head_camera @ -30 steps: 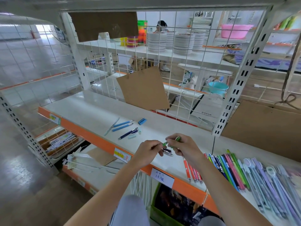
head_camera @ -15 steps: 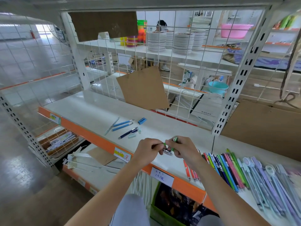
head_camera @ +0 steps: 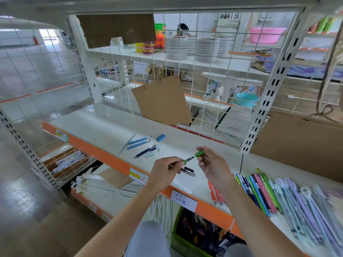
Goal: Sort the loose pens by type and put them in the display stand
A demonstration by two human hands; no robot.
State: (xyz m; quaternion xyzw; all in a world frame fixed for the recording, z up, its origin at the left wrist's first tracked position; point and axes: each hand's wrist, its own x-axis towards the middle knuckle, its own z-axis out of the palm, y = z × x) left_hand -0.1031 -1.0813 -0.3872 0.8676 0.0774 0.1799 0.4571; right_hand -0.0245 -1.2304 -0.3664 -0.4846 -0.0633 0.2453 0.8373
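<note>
Now, hands: your left hand (head_camera: 163,172) pinches the green pen (head_camera: 186,161), nib bare; your right hand (head_camera: 213,164) pinches its green cap (head_camera: 199,153), just apart from the nib.
Where: both held over the shelf (head_camera: 96,127), above a black pen (head_camera: 188,170) lying near the front edge.
Sorted rows: red pens (head_camera: 216,194) and mixed coloured pens (head_camera: 259,193) lie to the right.
Loose: blue pens (head_camera: 139,142) lie farther left.
Risk: recapping off-line could jab your right fingers (head_camera: 201,159) or smear ink.
Risk: a slack pinch drops the cap among the loose pens or off the shelf.
</note>
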